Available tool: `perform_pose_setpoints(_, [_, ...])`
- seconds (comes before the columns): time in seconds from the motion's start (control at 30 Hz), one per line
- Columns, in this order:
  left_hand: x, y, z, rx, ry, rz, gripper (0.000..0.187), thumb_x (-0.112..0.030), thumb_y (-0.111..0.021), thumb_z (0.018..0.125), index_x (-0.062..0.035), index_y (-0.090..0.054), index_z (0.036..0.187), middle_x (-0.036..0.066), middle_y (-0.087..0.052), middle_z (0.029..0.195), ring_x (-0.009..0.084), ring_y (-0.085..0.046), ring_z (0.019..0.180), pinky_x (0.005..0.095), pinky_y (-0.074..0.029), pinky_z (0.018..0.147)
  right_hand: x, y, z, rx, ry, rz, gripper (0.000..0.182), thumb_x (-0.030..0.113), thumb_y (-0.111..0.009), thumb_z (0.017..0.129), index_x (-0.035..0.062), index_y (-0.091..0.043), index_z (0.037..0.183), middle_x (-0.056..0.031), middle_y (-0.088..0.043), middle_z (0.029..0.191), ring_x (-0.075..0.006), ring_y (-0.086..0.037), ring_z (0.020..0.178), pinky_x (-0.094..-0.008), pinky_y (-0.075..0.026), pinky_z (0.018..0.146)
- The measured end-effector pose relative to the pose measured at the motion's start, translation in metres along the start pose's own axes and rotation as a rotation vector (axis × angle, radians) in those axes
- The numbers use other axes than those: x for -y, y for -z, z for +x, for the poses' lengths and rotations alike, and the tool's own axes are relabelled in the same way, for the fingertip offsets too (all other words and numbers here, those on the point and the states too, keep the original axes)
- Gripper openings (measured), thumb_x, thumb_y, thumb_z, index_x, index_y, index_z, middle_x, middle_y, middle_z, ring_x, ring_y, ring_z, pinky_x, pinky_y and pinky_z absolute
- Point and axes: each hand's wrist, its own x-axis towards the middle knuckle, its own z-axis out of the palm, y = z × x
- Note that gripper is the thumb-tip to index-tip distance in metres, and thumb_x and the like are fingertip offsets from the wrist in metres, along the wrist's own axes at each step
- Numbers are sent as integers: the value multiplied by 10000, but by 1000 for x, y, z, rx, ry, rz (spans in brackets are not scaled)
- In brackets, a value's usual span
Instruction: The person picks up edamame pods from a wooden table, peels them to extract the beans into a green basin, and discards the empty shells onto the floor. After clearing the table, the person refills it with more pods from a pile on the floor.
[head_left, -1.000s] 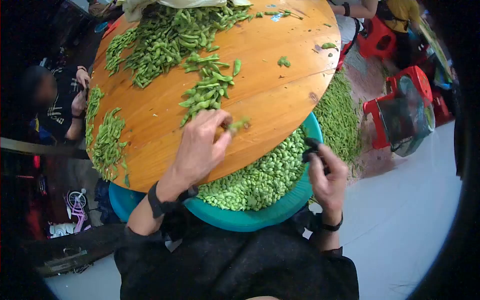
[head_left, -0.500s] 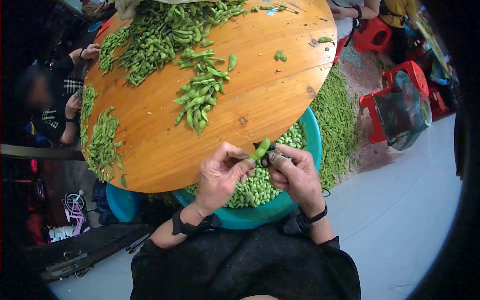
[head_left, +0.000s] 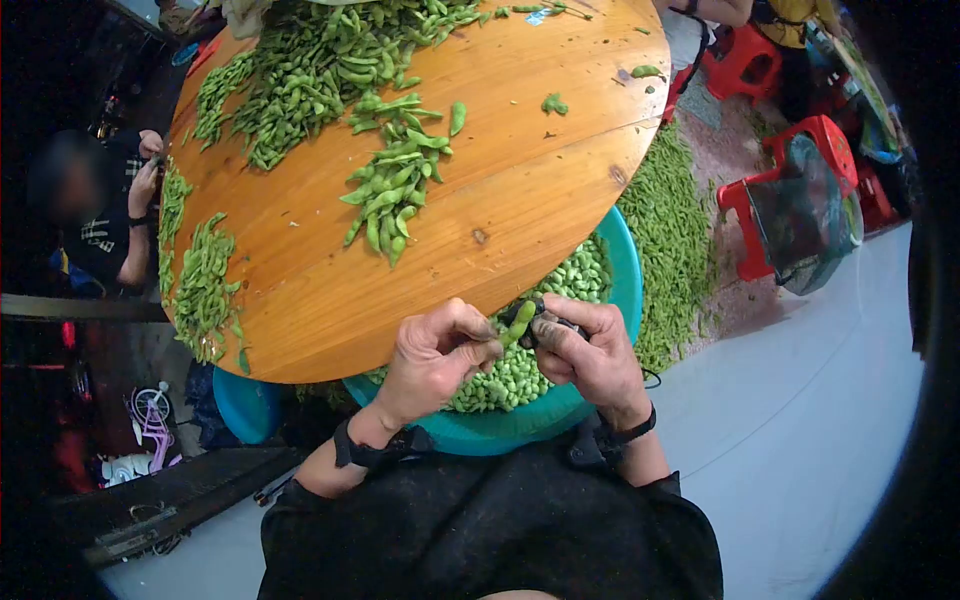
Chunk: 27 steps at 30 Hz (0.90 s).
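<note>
A green soybean pod [head_left: 519,321] is pinched by its lower end between the thumb and fingers of my left hand [head_left: 432,358]. Close against its right side is my right hand [head_left: 592,352], closed, with a small black object [head_left: 541,312] at its fingertips; I cannot tell what that object is. Both hands are over a teal basin [head_left: 628,275] of shelled green beans [head_left: 582,272], beside the table's near edge. A small pile of unshelled pods [head_left: 392,190] lies on the wooden table [head_left: 520,190] ahead of my hands.
A large heap of pods [head_left: 310,80] covers the table's far left, with another pile [head_left: 203,290] at its left edge. Someone's hands [head_left: 145,180] are there. Empty-looking pods [head_left: 668,240] strew the floor at right, near red stools [head_left: 750,215]. A blue basin [head_left: 243,405] stands lower left.
Both my hands have dropped slightly with the pod, which now sits lower over the basin. At the left, the other person's hands have come together, away from the table edge.
</note>
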Motion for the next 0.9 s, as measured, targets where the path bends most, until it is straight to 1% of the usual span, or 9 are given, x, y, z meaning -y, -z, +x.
perform_pose_setpoints(0.13, [9, -4, -2, 226, 348, -910, 178, 18, -641, 910, -65, -499, 978, 109, -662, 825, 169, -647, 674, 228, -481, 540, 6, 2, -1, 109, -177, 247, 142, 52, -507, 987, -51, -605, 981, 35, -429, 610, -42, -349, 479, -229, -266, 428])
perform_pose_setpoints(0.27, [5, -5, 10, 274, 391, -934, 206, -48, -663, 919, -54, -496, 1038, 115, -661, 825, 162, -636, 652, 238, -490, 537, 10, 1, -1, 7, -126, 110, 99, 39, -539, 954, -38, -593, 925, 11, -444, 617, -78, -379, 490, -260, -300, 446])
perform_pose_setpoints(0.3, [3, -6, 12, 192, 334, -610, 209, -92, -675, 921, -46, -509, 1040, 111, -666, 837, 163, -635, 645, 244, -492, 532, 7, 1, 0, 6, -126, 110, 99, 39, -539, 954, -38, -593, 925, 11, -444, 617, -78, -379, 490, -260, -300, 446])
perform_pose_setpoints(0.37, [-1, -10, 16, 109, 274, -287, 224, -135, -687, 923, -38, -523, 1041, 106, -670, 850, 164, -634, 637, 250, -493, 528, 0, 2, 3, -21, 312, -561, 53, 5, -580, 883, -33, -597, 916, -51, -468, 646, -151, -456, 542, -304, -355, 493])
perform_pose_setpoints(0.43, [-10, -15, 17, 45, 54, 199, 262, -190, -700, 919, -6, -545, 1024, 115, -668, 790, 171, -628, 610, 289, -498, 529, 6, -8, 1, -26, 470, -742, 130, -64, -606, 783, -33, -604, 910, -128, -485, 688, -275, -531, 610, -362, -409, 543])
perform_pose_setpoints(0.53, [-27, -17, 21, 91, 93, 475, 252, -169, -676, 932, 4, -551, 1066, 104, -662, 751, 180, -657, 659, 294, -519, 614, 5, -9, -1, -76, 457, -759, 160, -70, -623, 771, -32, -615, 926, -135, -495, 698, -298, -536, 614, -376, -418, 546])
perform_pose_setpoints(0.67, [-24, -18, 20, 98, -42, 657, 230, -147, -667, 928, 18, -562, 1048, 143, -663, 744, 246, -675, 659, 334, -508, 596, 5, -7, -1, -74, 410, -766, 168, -71, -619, 770, -35, -622, 935, -142, -506, 708, -306, -551, 623, -379, -425, 545])
perform_pose_setpoints(0.73, [-24, -19, 21, 111, -65, 632, 180, -119, -638, 925, 1, -539, 1016, 232, -624, 703, 398, -654, 694, 446, -483, 559, 4, -5, 0, -77, 419, -776, 164, -73, -615, 770, -35, -623, 930, -144, -510, 711, -307, -557, 626, -380, -428, 545])
perform_pose_setpoints(0.9, [-27, -12, 19, 190, 102, 504, 227, -124, -526, 994, 15, -537, 1173, 128, -651, 745, 206, -649, 631, 341, -505, 574, -1, -3, 0, -103, 382, -807, 169, -72, -622, 760, -38, -621, 926, -147, -513, 713, -315, -558, 621, -384, -438, 549])
